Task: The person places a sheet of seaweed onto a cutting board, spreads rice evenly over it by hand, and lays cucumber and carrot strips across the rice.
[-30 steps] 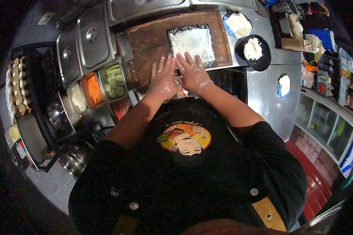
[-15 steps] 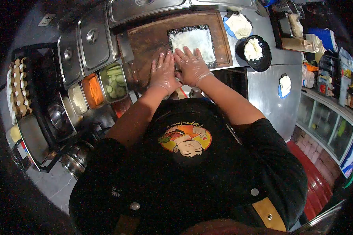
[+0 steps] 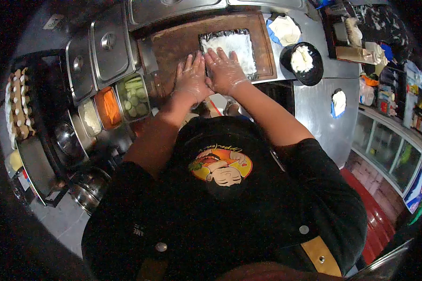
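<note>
A sheet of nori point(image 3: 254, 46) covered with a layer of white rice point(image 3: 237, 47) lies flat on the brown cutting board point(image 3: 173, 40). My right hand point(image 3: 225, 72), in a clear plastic glove, rests over the lower left part of the rice with its fingers spread. Just left of the sheet, my left hand point(image 3: 191, 78), gloved as well, is laid out over the board with its fingers extended. The two hands touch along the thumbs, and neither holds anything. My palms hide the lower left corner of the nori.
Right of the board stands a black bowl point(image 3: 315, 74) with rice, near a folded cloth point(image 3: 284, 32). Pans of sliced cucumber point(image 3: 135, 96), carrot point(image 3: 111, 107) and a white filling point(image 3: 92, 119) sit at left. Lidded steel pans point(image 3: 110, 51) line the board's left side.
Both hands have slid a little away from my body, the right fingers reaching farther over the rice. The nori sheet has stayed in place.
</note>
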`<act>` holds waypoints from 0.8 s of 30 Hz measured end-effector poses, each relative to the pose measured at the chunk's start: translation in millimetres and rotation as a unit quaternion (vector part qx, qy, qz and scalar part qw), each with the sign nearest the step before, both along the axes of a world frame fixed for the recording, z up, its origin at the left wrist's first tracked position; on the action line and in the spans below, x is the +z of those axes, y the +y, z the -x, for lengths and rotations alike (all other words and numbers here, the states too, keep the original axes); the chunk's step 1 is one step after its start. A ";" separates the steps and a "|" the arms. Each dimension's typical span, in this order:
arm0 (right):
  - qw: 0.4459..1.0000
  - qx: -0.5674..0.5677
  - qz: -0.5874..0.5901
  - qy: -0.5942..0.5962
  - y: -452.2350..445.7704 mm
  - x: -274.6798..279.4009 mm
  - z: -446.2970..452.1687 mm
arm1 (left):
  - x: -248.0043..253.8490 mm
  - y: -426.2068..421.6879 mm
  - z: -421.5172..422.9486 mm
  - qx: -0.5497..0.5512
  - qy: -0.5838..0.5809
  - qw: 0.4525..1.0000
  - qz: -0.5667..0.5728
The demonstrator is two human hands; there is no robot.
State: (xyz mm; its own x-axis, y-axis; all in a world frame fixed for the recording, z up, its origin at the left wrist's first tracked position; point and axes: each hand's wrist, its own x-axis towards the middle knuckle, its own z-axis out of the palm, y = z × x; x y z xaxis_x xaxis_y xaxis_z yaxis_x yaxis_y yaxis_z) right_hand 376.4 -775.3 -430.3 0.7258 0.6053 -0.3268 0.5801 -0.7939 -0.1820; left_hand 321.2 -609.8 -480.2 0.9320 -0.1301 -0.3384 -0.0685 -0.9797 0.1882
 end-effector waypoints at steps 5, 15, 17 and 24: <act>1.000 0.009 0.000 0.005 1.9 -1.0 -5.0 | 38.6 -0.1 -10.3 0.004 0.075 0.997 0.010; 1.000 0.004 0.002 0.016 7.0 7.8 -20.7 | 38.2 6.5 -20.2 -0.006 0.058 0.998 0.022; 1.000 -0.002 -0.015 -0.009 5.5 -2.5 -20.8 | 39.6 5.7 -24.1 -0.002 0.056 0.998 0.019; 1.000 0.011 0.000 -0.011 7.8 0.5 -31.6 | 40.4 9.2 -32.7 -0.005 0.081 0.997 0.011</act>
